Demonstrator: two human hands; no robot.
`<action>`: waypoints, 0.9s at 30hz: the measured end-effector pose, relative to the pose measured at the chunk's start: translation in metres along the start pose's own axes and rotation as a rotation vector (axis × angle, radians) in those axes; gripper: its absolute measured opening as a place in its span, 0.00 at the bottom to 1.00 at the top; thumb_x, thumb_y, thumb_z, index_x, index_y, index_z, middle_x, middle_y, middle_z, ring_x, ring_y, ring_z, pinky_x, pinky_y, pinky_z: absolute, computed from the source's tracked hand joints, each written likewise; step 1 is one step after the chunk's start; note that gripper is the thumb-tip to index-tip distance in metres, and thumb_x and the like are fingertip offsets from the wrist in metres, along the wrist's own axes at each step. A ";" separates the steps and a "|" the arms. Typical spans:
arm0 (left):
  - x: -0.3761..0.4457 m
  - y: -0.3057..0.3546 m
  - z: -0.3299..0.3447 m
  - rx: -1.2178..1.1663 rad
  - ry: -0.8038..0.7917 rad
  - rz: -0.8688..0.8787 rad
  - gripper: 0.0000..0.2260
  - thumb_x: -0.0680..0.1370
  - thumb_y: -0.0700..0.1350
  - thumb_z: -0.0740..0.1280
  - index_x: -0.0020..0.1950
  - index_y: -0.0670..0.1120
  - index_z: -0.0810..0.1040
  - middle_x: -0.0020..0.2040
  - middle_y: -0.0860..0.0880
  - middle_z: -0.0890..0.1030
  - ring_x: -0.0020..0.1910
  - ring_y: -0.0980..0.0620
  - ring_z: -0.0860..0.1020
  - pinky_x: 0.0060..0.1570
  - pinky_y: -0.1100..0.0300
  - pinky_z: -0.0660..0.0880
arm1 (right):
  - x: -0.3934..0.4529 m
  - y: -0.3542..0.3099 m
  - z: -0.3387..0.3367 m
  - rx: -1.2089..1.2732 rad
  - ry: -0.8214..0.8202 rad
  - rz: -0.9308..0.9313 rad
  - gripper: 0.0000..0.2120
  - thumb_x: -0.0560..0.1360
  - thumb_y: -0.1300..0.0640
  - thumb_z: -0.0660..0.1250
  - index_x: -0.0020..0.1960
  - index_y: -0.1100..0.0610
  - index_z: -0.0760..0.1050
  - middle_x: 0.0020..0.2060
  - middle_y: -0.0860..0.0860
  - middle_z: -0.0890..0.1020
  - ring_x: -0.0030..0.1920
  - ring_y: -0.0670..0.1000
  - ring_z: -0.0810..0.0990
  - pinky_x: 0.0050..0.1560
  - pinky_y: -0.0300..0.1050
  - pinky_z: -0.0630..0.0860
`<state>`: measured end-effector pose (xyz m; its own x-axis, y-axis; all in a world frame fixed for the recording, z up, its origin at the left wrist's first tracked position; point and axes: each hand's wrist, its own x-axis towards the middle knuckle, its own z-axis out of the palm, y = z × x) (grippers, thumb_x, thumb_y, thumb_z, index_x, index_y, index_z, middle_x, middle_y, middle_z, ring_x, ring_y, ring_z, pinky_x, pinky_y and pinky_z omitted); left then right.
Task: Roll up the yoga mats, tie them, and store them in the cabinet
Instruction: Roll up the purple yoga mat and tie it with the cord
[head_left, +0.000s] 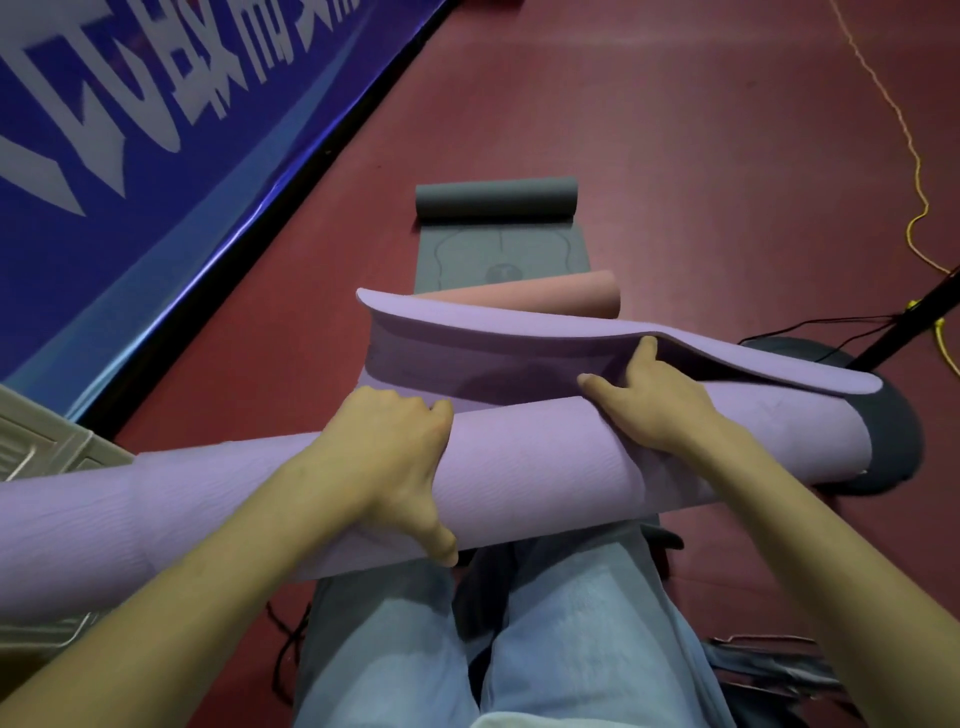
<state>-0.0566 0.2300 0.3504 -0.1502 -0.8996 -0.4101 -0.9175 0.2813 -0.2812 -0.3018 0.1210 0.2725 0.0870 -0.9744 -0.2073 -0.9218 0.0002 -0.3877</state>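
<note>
A purple yoga mat (535, 457) lies mostly rolled across my lap, its loose end flap (519, 325) curving up beyond the roll. My left hand (395, 452) grips the roll from above, thumb under its near side. My right hand (649, 405) lies over the roll with its fingers hooked on the flap's edge. Beyond it a pink rolled mat (571, 293) lies on a grey mat (488, 254) that is partly rolled at its far end (496, 197). The cabinet's pale corner (41, 441) shows at the left edge.
A blue banner (130, 156) with white characters lines the left side of the dark red floor (701, 130). A yellow cord (906, 156) and black cables (831, 327) trail at the right near a dark round base (893, 415). My jeans-clad legs (519, 649) fill the bottom.
</note>
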 end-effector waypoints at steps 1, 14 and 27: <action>-0.004 -0.001 0.001 -0.024 -0.026 0.008 0.39 0.53 0.79 0.69 0.47 0.50 0.66 0.39 0.54 0.74 0.33 0.51 0.72 0.37 0.53 0.70 | -0.005 -0.001 -0.001 -0.004 -0.004 0.005 0.44 0.77 0.32 0.60 0.73 0.68 0.55 0.58 0.59 0.81 0.56 0.63 0.80 0.47 0.54 0.72; -0.021 -0.004 0.017 -0.314 -0.278 0.020 0.43 0.45 0.82 0.68 0.50 0.56 0.71 0.44 0.57 0.77 0.42 0.53 0.76 0.50 0.52 0.78 | -0.050 0.000 -0.007 -0.061 0.007 0.028 0.37 0.79 0.35 0.59 0.68 0.68 0.61 0.51 0.57 0.83 0.60 0.63 0.77 0.57 0.53 0.67; 0.009 -0.043 0.019 -0.705 -0.203 0.015 0.52 0.46 0.77 0.77 0.69 0.68 0.69 0.63 0.69 0.75 0.61 0.64 0.75 0.64 0.55 0.74 | -0.021 0.008 -0.001 -0.192 0.016 0.043 0.43 0.79 0.31 0.49 0.77 0.65 0.57 0.66 0.62 0.78 0.70 0.60 0.72 0.77 0.58 0.55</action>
<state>-0.0121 0.2157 0.3424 -0.1563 -0.7983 -0.5816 -0.9451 -0.0502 0.3229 -0.3116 0.1413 0.2746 0.0412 -0.9778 -0.2053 -0.9797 0.0008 -0.2003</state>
